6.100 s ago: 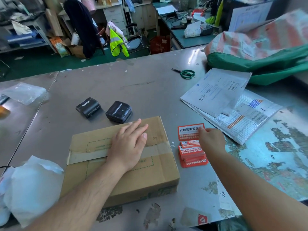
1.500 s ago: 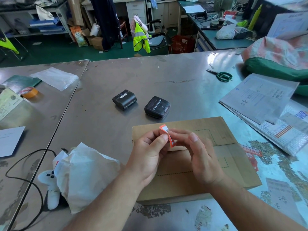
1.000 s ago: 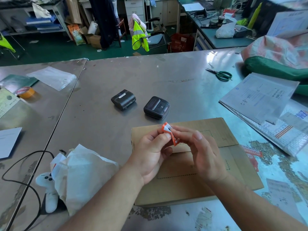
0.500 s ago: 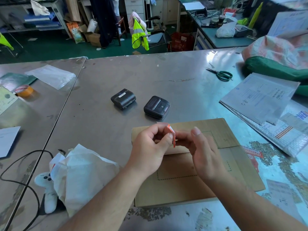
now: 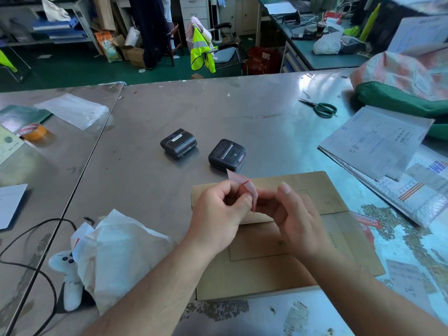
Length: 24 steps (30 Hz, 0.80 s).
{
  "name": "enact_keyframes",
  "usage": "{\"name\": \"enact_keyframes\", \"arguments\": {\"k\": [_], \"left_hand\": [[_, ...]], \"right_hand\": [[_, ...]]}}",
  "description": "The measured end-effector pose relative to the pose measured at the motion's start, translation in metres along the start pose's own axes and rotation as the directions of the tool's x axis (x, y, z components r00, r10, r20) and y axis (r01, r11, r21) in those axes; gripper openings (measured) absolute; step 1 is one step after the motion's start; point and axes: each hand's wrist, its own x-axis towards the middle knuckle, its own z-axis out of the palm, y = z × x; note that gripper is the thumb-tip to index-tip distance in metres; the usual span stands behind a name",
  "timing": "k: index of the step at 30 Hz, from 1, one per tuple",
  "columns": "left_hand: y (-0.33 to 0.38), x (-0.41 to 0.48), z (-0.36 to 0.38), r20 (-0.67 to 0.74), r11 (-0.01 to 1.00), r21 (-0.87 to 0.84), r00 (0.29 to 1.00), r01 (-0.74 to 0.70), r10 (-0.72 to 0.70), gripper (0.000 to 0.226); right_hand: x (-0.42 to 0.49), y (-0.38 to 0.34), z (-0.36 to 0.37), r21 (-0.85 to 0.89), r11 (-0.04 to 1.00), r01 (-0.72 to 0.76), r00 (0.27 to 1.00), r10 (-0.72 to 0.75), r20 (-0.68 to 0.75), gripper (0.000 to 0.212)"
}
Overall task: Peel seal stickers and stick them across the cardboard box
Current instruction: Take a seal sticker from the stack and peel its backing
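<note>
In the middle of the frame both hands meet over the far half of the cardboard box (image 5: 266,275), which lies flat on the metal table (image 5: 145,112). The left hand (image 5: 218,212) has its fingers curled and pinches a seal sticker (image 5: 244,187) between thumb and forefinger. The right hand (image 5: 293,221) is curled too and pinches the same sticker from the other side. The sticker stands up between the fingertips, clear of the box, with a pale corner pointing up and a red edge showing.

More red stickers (image 5: 366,224) lie just right of the box. Two small black printers (image 5: 178,143) sit just above it. Green scissors (image 5: 320,108) lie at upper right, and a crumpled white bag (image 5: 116,258) at lower left.
</note>
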Motion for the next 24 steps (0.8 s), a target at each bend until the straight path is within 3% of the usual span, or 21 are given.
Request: {"name": "enact_keyframes", "arguments": {"k": [3, 6, 14, 19, 24], "left_hand": [[0.005, -0.005, 0.0, -0.009, 0.997, 0.059, 0.999, -0.049, 0.049, 0.021], [0.008, -0.008, -0.001, 0.001, 0.991, 0.121, 0.998, -0.06, 0.06, 0.019], [0.004, -0.012, -0.002, -0.003, 0.975, 0.215, 0.998, -0.064, 0.066, 0.03], [0.001, -0.013, -0.001, -0.005, 0.961, 0.267, 0.997, -0.069, 0.073, 0.029], [0.0, -0.015, -0.002, 0.0, 0.969, 0.238, 0.998, -0.065, 0.067, 0.029]], "right_hand": [[0.009, -0.004, -0.001, 0.202, 0.958, -0.202, 0.979, 0.197, 0.04, 0.069], [0.011, -0.007, -0.003, 0.241, 0.931, -0.273, 0.961, 0.255, 0.104, 0.064], [0.009, -0.001, -0.006, 0.236, 0.918, -0.318, 0.947, 0.297, 0.121, 0.081], [0.009, 0.002, -0.009, 0.231, 0.907, -0.351, 0.936, 0.33, 0.125, 0.058], [0.01, 0.003, -0.011, 0.238, 0.9, -0.364, 0.929, 0.334, 0.158, 0.067]]}}
